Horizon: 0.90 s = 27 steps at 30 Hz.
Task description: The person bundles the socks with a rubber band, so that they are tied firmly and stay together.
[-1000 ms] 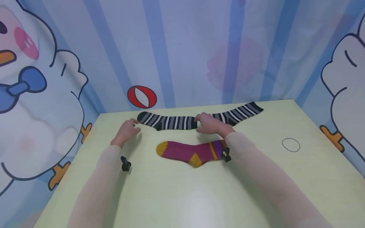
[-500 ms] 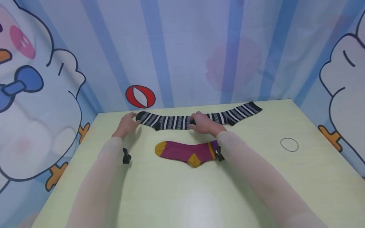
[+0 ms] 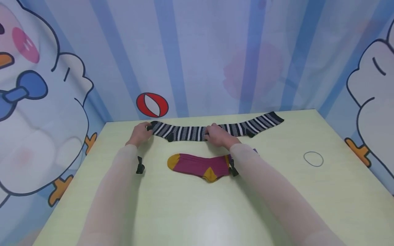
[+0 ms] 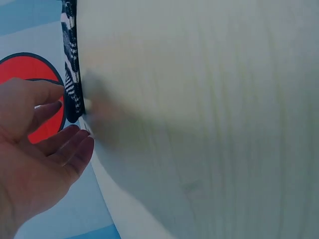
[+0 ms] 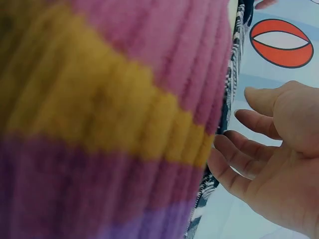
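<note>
Two black, grey and white striped socks lie along the table's back edge, the left sock (image 3: 187, 133) and the right sock (image 3: 260, 124). My left hand (image 3: 141, 133) is at the left sock's black toe, which its thumb and index fingertip (image 4: 56, 93) pinch. At that sock's cuff is my right hand (image 3: 218, 136), partly covering where the two socks meet. In the right wrist view its fingers (image 5: 249, 149) are loosely bent, with a gap showing between thumb and index finger. A magenta sock (image 3: 195, 164) with mustard toe and heel lies nearer, its cuff partly behind the right sleeve.
The pale table (image 3: 197, 212) is backed by a blue striped cloth (image 3: 203, 61) with a printed red oval (image 3: 152, 105). Printed white birds flank it on both sides. A thin dark ring (image 3: 313, 159) shows at the table's right. Small black devices (image 3: 140, 165) sit at the wrists.
My left hand has moved right onto the left striped sock's toe, its fingers closing in. My right hand has shifted slightly left at the cuff. The socks stay in place.
</note>
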### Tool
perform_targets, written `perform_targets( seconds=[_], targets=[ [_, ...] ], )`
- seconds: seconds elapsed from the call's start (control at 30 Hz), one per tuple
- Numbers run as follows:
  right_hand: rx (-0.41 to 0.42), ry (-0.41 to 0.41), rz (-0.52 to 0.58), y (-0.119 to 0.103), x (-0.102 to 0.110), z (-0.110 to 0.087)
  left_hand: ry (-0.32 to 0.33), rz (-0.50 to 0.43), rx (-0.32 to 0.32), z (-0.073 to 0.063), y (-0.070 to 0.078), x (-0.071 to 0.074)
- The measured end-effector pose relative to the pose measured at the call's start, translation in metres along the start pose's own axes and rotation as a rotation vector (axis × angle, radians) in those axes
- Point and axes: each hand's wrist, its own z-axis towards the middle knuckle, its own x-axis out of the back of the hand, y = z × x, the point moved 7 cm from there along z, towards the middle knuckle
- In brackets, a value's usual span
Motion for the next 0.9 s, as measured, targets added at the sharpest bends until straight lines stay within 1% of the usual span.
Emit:
perform_targets(
  seconds=[0.17,0.27,0.43,0.63,0.9],
  targets=[
    [-0.052,0.019,-0.012,0.0017,-0.003,0.0042,0.014,0.012,-0.006,0.0048,-0.004,-0.0022],
    [-0.085,0.031,-0.029,0.0022,-0.0031,0.0049,0.011,0.013,-0.007,0.0081,-0.0049,-0.0031],
    [-0.116,0.043,-0.051,0.0037,-0.0039,0.0056,0.009,-0.002,-0.003,0.01,-0.0031,-0.0053],
    [-0.118,0.049,-0.02,0.006,-0.0053,0.0087,0.019,-0.023,0.017,0.0086,-0.0014,-0.0055],
    [-0.08,0.057,0.016,0.0072,-0.0001,0.0103,0.031,-0.056,0.014,0.0084,0.0037,-0.0054]
  ],
)
